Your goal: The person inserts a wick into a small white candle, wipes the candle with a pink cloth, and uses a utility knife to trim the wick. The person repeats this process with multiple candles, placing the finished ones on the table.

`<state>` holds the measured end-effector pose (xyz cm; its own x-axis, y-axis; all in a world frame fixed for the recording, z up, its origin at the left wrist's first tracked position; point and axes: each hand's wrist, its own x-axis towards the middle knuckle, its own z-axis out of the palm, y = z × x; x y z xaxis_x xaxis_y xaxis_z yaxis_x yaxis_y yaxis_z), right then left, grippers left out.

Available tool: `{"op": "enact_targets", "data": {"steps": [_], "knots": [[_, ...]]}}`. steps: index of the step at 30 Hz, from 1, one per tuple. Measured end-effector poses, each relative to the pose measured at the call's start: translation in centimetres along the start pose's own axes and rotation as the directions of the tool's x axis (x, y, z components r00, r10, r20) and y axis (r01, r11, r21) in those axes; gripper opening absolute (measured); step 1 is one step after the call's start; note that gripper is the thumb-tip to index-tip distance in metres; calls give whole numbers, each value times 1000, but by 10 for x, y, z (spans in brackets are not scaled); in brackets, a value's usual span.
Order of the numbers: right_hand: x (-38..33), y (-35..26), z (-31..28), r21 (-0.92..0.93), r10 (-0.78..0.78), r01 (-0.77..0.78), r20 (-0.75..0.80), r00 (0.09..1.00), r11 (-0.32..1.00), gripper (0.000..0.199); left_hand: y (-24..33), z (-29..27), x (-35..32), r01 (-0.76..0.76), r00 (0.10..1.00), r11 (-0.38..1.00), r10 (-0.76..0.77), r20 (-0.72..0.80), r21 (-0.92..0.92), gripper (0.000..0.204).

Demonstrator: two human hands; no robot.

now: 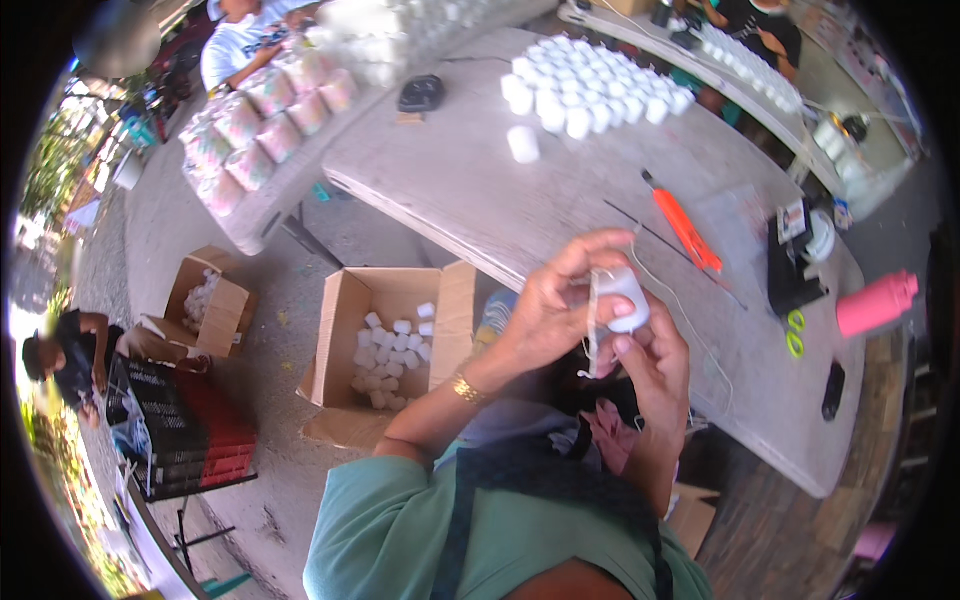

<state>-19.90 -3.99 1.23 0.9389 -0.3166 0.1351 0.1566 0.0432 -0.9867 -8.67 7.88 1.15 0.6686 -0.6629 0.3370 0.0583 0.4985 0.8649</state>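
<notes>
Above the near edge of the table, my left hand [548, 308] is closed around a small white cylinder [624, 296] with a rounded end. Fingers of my right hand [660, 372] are bent close under its lower end; whether they pinch the cylinder or something thin there, I cannot make out. A pale strip or cord [592, 325] hangs by my left fingers. From near my hands, a thin white cord [690, 315] runs over the tabletop. Many similar white cylinders [595, 90] stand in rows at the far side, with a single one [523, 144] apart.
An orange cutter [688, 230], a thin dark rod [660, 240], a pink bottle [876, 304] and green-handled scissors [795, 334] lie to the right. A cardboard box [330, 345] of white cylinders stands left. Wrapped packs [250, 165] fill another table, beside a person [235, 55].
</notes>
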Motion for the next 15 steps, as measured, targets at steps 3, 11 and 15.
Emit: {"op": "enact_targets", "data": {"steps": [3,11,15], "knots": [[-1,-2,-13,-70,-31,20,-144,989,997,34,-4,-1,1,41,993,980,-61,97,195,46],[-3,-5,-17,-402,-291,152,-312,904,903,28,-3,1,-2,292,884,928,-354,304,233,39],[-3,-11,-49,-621,-517,194,-394,760,759,17,-10,-10,-6,261,927,965,-249,280,-7,32]]}}
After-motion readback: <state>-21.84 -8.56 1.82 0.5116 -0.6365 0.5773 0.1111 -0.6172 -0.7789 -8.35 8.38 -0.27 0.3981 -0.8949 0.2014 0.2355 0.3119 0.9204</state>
